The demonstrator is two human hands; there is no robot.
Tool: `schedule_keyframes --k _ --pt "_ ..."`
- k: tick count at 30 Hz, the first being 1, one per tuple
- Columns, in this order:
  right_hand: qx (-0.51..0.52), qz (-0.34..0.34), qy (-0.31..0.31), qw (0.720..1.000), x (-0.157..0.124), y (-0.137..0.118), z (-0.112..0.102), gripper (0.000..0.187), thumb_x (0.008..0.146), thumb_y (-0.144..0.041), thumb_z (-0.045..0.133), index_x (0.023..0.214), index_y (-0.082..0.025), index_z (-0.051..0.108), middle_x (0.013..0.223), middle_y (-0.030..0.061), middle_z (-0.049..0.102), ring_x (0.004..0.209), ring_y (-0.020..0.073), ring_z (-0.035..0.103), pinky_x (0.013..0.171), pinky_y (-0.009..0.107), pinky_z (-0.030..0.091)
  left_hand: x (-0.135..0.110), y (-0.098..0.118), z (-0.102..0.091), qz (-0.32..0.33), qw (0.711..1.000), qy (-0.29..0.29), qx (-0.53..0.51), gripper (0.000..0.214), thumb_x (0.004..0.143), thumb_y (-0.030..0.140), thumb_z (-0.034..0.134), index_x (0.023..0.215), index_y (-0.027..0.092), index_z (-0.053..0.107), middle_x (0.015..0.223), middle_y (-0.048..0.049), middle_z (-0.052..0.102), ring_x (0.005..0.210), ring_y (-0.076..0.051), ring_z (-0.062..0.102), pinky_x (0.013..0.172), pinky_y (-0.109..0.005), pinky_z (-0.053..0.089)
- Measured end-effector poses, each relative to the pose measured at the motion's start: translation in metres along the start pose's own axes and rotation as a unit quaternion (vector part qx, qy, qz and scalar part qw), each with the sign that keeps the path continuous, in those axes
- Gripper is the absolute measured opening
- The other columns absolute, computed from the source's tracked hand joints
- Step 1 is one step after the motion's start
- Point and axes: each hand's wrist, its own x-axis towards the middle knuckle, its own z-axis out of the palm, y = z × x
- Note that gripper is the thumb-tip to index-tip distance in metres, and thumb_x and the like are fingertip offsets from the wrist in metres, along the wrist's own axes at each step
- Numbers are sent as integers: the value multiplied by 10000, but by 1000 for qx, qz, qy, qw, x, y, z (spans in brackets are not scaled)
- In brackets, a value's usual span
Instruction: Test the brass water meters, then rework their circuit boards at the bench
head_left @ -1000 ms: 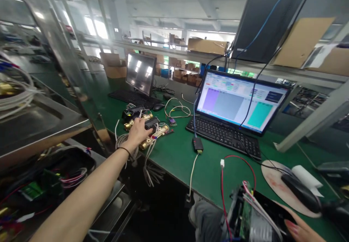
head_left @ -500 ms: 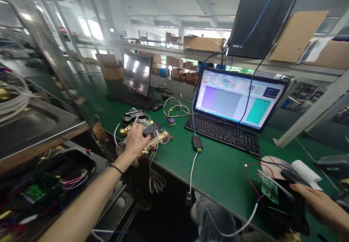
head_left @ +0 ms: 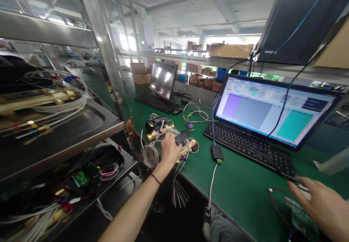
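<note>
Since our right hand (head_left: 319, 207) has lifted away from the dark item it touched, it now hangs spread, fingers apart, over the desk (head_left: 240, 194) near the front edge, just above a green circuit board (head_left: 302, 220) with a red wire (head_left: 278, 207). Next entry: our left hand (head_left: 169, 151), fingers curled over a brass pipe fitting (head_left: 188, 146), gripping or only resting we cannot tell. Fitting lies close to the desk's front edge, long axis slanting up-right toward the black keyboard (head_left: 245, 147). Adjacent: a second brass fitting (head_left: 156, 135), a coil of white cable (head_left: 149, 155), a black rectangular handset (head_left: 181, 137).
</note>
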Motion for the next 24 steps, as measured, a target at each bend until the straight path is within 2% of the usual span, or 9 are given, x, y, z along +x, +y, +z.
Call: schedule_keyframes --k 2,3,5,7,9,12,16,21,24 --pt "37 -2 -86 996 11 -71 3 343 785 -514 459 895 -239 632 917 123 692 882 332 628 803 457 438 -7 6 -1 -7 1000 -5 -6 134 722 128 592 780 192 488 854 -71 517 828 -255 539 722 -376 464" --pt "77 -10 -139 987 17 -104 9 335 817 -474 429 911 -227 635 904 110 698 880 301 635 796 421 437 -11 10 -3 -9 1000 -8 -9 136 726 126 587 789 194 487 856 -70 515 830 -256 539 726 -380 463" --pt "115 -50 -183 975 28 -160 28 299 823 -432 444 904 -233 652 859 52 706 829 226 645 759 332 445 -19 17 -6 -12 1000 -12 -14 149 728 119 583 806 198 484 874 -70 515 843 -256 539 746 -389 463" --pt "136 -73 -202 967 39 -202 53 266 825 -377 458 896 -225 663 814 23 704 780 180 640 716 275 437 -28 26 -9 -15 1000 -15 -20 170 727 108 586 819 201 477 900 -73 516 869 -260 540 773 -398 461" --pt "144 -81 -215 962 48 -232 78 264 826 -358 471 925 -208 664 797 23 704 754 161 637 691 248 430 -37 35 -10 -20 999 -20 -28 190 724 93 585 834 199 472 918 -82 519 892 -270 539 791 -411 459" --pt "135 -64 -228 962 58 -262 103 377 846 -449 444 1003 -171 644 859 75 709 823 187 647 709 257 440 -46 46 -10 -25 998 -31 -46 198 725 82 575 848 197 470 924 -98 523 910 -284 536 799 -430 458" --pt "105 -34 -235 966 67 -279 113 537 840 -587 373 993 -154 652 982 155 690 986 267 621 804 335 443 -47 48 -11 -32 995 -51 -81 175 741 88 558 858 191 478 942 -113 519 916 -293 536 799 -448 456" --pt "92 -10 -259 962 76 -288 119 637 800 -667 352 893 -126 675 984 206 682 1008 303 615 817 363 449 -36 26 -22 10 980 -110 -165 32 822 179 539 839 201 523 918 -81 552 874 -229 578 781 -366 487" --pt "99 0 -282 954 78 -296 126 624 759 -668 418 837 -107 679 950 215 687 964 306 631 762 341 464 -29 6 -32 36 968 -141 -207 157 896 191 429 853 208 578 919 -61 607 874 -184 599 804 -310 487"
